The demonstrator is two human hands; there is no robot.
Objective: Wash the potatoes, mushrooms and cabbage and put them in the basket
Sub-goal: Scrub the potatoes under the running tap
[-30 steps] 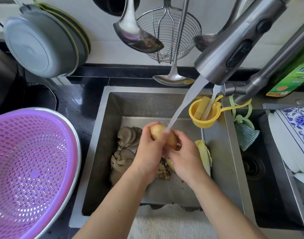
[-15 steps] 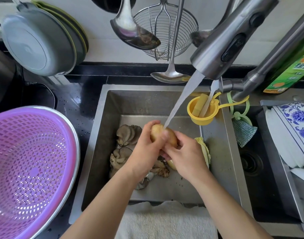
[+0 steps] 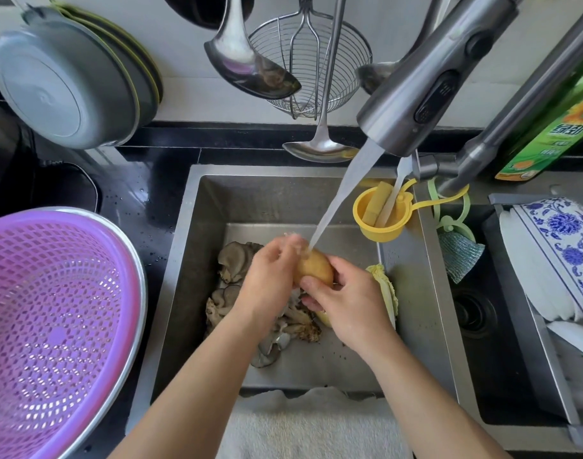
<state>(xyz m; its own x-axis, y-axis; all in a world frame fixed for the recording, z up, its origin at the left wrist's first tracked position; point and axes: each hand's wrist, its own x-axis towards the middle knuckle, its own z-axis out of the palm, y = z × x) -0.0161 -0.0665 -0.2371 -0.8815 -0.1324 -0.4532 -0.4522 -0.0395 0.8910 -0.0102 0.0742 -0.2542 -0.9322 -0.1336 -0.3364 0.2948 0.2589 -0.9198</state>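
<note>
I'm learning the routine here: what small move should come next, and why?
Probably keep turning the potato under the water stream: both hands, left hand and right hand, grip it, water hits only its top, and the basket holds nothing.

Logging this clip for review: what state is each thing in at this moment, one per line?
Tap: running, stream landing on the potato.
Potato: held over the sink in both hands.
Left hand: grip on the potato.
Right hand: grip on the potato.
Mushrooms: lying in the sink.
Cabbage: lying in the sink, partly hidden.
Basket: nothing in it.
Sink: no standing water visible.
</note>
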